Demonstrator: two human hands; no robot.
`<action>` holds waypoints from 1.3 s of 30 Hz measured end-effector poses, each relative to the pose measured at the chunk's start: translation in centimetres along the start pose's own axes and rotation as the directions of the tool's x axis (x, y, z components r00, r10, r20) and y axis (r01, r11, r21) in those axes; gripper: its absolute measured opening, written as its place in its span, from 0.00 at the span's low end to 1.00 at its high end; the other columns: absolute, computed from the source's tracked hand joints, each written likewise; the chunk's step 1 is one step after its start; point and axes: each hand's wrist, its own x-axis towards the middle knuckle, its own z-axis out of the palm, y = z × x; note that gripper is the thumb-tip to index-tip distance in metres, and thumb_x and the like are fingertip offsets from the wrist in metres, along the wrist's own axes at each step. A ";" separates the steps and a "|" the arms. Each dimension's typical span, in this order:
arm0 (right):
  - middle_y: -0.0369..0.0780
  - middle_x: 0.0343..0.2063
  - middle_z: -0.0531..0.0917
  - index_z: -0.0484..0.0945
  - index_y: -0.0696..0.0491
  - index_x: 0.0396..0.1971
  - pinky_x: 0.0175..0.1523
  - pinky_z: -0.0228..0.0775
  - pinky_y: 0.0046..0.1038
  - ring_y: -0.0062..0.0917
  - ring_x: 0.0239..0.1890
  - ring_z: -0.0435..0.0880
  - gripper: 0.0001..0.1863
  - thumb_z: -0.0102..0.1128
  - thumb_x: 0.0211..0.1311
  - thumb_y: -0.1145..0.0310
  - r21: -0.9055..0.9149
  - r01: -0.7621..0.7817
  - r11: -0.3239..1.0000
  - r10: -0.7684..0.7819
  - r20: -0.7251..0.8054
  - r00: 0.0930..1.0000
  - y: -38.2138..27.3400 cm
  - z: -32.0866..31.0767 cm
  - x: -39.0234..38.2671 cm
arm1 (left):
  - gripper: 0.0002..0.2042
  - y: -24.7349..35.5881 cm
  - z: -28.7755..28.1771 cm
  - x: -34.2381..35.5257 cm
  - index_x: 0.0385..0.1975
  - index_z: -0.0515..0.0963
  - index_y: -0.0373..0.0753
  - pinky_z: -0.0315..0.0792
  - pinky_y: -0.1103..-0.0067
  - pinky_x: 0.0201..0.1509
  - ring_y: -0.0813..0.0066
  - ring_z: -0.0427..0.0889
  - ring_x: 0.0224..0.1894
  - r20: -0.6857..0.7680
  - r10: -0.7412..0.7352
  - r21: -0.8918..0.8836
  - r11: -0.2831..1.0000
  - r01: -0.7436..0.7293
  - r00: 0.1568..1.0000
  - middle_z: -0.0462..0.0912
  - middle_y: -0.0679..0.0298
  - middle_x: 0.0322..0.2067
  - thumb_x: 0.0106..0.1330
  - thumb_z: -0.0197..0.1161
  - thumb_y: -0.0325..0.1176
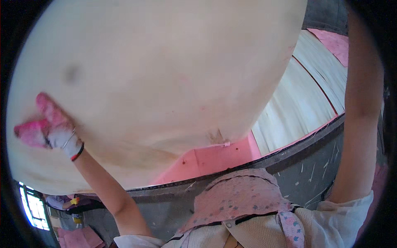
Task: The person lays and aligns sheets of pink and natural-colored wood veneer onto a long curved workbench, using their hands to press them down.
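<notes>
The cream sheet is overlapping the pink sheet; my left hand is resting open against the former, where I'm judging flat pressure best against creasing. My right hand is lying out of view, grip unknown.

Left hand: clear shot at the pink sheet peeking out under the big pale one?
Probably yes: the left hand, gloved, appears spread against the pale sheet, but nothing visible covers the exposed part of the pink sheet.
</notes>
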 end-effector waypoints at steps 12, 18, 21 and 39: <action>0.35 0.36 0.81 0.72 0.60 0.55 0.47 0.71 0.23 0.16 0.39 0.76 0.33 0.71 0.51 0.58 -0.011 -0.490 0.871 0.440 0.460 0.771 13.7 8.7 -17.8 | 0.32 -14.5 -8.5 -21.2 0.65 0.59 0.31 0.56 0.72 0.70 0.65 0.59 0.68 0.187 -0.538 0.925 -0.186 -0.332 0.822 0.62 0.51 0.65 0.62 0.64 0.31; 0.37 0.46 0.79 0.66 0.60 0.59 0.53 0.69 0.24 0.18 0.47 0.76 0.36 0.68 0.51 0.62 -0.172 -0.814 0.554 0.819 0.289 0.496 20.5 7.5 -43.2 | 0.28 -11.1 -17.2 -48.1 0.59 0.64 0.33 0.72 0.70 0.50 0.70 0.71 0.54 -0.617 -0.766 0.586 -0.294 0.755 0.180 0.72 0.60 0.51 0.66 0.56 0.47; 0.32 0.37 0.77 0.71 0.59 0.50 0.47 0.67 0.21 0.13 0.42 0.73 0.27 0.68 0.51 0.64 -0.183 -0.887 0.424 0.897 0.223 0.382 21.1 7.5 -48.5 | 0.27 -8.5 -16.8 -55.6 0.53 0.69 0.36 0.70 0.72 0.38 0.71 0.73 0.43 -0.778 -0.628 0.285 -0.379 0.881 -0.019 0.76 0.62 0.45 0.61 0.62 0.49; 0.34 0.28 0.76 0.74 0.59 0.33 0.37 0.63 0.22 0.20 0.31 0.72 0.28 0.75 0.40 0.53 -0.062 -0.980 -0.188 0.981 0.028 -0.190 15.6 0.6 -50.9 | 0.16 -6.9 -12.3 -58.2 0.39 0.72 0.45 0.71 0.74 0.18 0.63 0.75 0.18 -0.518 -0.719 -0.534 -0.150 0.832 -0.462 0.79 0.57 0.23 0.66 0.51 0.52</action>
